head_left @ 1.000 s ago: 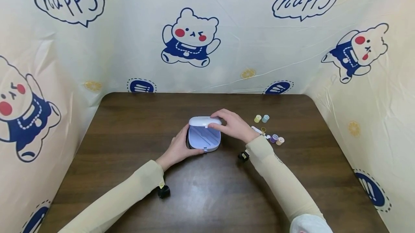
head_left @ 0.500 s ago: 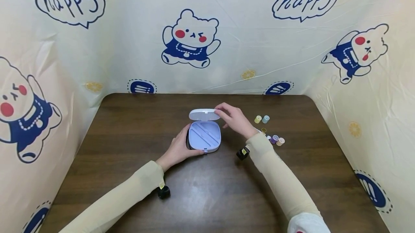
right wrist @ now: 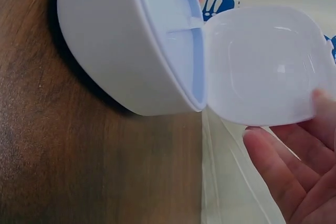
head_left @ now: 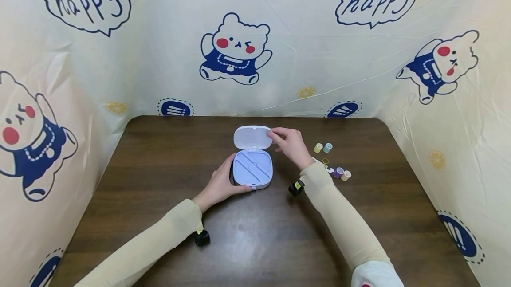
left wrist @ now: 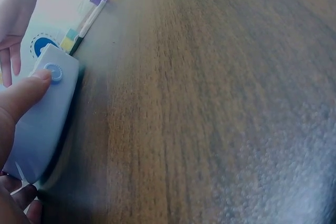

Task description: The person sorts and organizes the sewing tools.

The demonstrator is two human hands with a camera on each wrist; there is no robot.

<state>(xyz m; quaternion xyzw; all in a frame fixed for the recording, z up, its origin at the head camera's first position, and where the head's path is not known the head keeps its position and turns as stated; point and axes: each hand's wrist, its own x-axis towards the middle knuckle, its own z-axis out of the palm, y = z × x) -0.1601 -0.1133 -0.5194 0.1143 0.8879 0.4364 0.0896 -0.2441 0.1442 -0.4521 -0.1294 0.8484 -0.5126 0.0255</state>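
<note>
A small pale lavender box [head_left: 253, 176] sits on the table, its lid [head_left: 250, 139] swung up and back on the far hinge. Slanted dividers cross the tray inside. My left hand [head_left: 219, 184] grips the box at its left and front sides. In the left wrist view the thumb lies on a round button [left wrist: 55, 73] at the front. My right hand [head_left: 293, 146] pinches the lid's right edge between thumb and fingers. From the right wrist view, the translucent lid [right wrist: 268, 69] stands well away from the white box wall [right wrist: 107, 40].
To the right lie a yellow spool [head_left: 318, 147], a blue spool [head_left: 328, 147], a purple spool [head_left: 338, 172] and a beige spool [head_left: 346, 175]. A small gold ring [head_left: 325, 161] and white items lie partly behind the right wrist. A printed curtain [head_left: 167, 47] encloses the table [head_left: 171, 145].
The lid has swung up and back from partly covering the box, exposing the divided tray. My right hand has moved with its edge; my left hand has kept its grip.
</note>
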